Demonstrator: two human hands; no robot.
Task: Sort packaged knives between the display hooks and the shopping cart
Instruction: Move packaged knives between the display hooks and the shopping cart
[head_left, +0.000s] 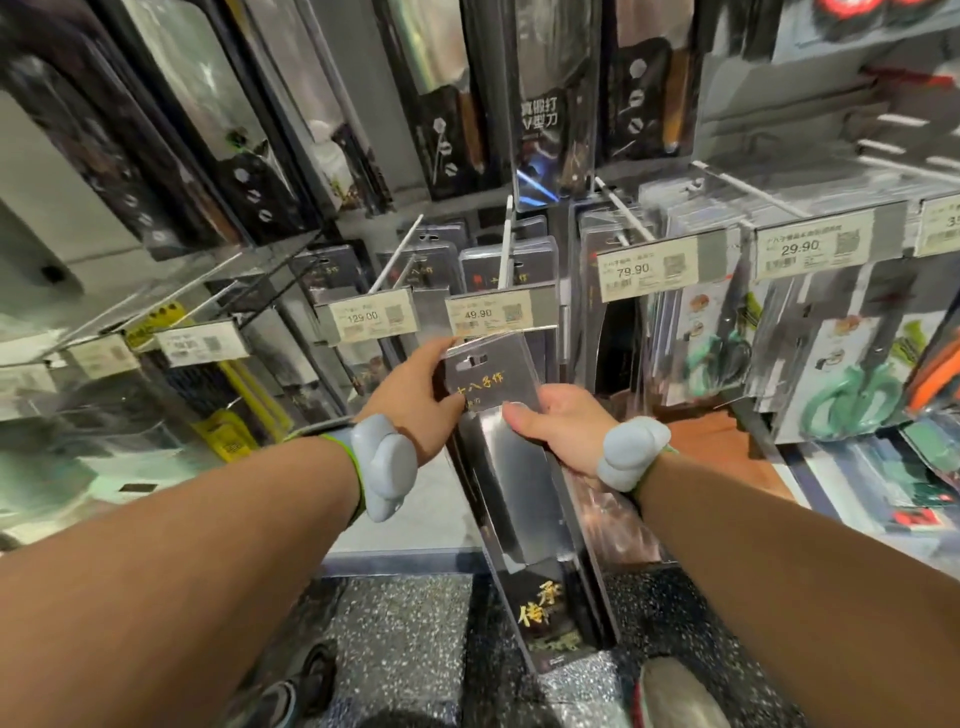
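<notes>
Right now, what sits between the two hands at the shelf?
In the head view, the packaged knife sits between them: the left hand holds its upper left edge, and the right hand grips its right edge, just below the 49.90 price tag.

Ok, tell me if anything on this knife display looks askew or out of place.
One thing: the long clear-plastic packaged cleaver is off its hook, tilted, gripped at its top by the left hand and right hand just below the 49.90 price tag. The hanging packs look orderly, though blurred.
</notes>
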